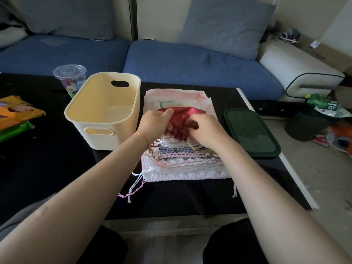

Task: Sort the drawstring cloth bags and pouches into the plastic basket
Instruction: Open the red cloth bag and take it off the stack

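Observation:
A stack of flat drawstring cloth bags (182,164) in white, pink and blue lies on the black table, cords trailing toward me. On top sits a dark red satin pouch (181,119). My left hand (154,124) grips the pouch's left side, and my right hand (205,130) pinches its gathered neck on the right. The cream plastic basket (89,119) stands just left of the stack, with nothing visible inside it.
A dark green lid (251,132) lies right of the stack. A clear lidded cup (70,77) stands behind the basket, and orange and green packets (15,115) lie at far left. A blue sofa (190,65) runs behind the table. Clutter covers the floor at right.

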A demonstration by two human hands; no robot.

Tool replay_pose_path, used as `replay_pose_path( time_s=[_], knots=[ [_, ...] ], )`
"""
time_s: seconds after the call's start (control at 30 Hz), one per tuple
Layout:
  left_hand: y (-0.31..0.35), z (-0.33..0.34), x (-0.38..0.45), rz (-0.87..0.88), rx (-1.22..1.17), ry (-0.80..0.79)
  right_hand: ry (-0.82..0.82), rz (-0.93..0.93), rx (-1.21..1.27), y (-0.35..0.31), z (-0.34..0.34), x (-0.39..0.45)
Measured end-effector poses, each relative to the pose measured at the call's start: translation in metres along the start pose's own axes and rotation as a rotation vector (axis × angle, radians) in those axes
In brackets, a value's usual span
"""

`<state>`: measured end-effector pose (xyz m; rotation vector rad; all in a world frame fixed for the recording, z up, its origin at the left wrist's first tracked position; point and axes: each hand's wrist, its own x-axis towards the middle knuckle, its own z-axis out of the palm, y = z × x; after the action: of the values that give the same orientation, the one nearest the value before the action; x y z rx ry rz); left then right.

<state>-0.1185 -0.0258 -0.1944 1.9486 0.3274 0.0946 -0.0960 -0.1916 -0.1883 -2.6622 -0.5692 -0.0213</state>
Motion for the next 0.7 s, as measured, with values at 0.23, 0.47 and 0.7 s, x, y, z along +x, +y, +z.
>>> replay_pose_path(
  time_s=[0.23,0.47,0.7],
  knots=[
    [-0.001,-0.011,0.000,0.456,0.770,0.229,-0.041,0.029,0.077,0.007,-0.021,-0.001],
    [0.018,0.005,-0.013,0.479,0.295,-0.215,-0.074,0.028,0.178,0.008,-0.025,-0.002],
    [0.023,-0.004,-0.007,0.303,0.182,-0.227,-0.089,0.026,0.125,0.003,-0.025,-0.007]
  ],
)
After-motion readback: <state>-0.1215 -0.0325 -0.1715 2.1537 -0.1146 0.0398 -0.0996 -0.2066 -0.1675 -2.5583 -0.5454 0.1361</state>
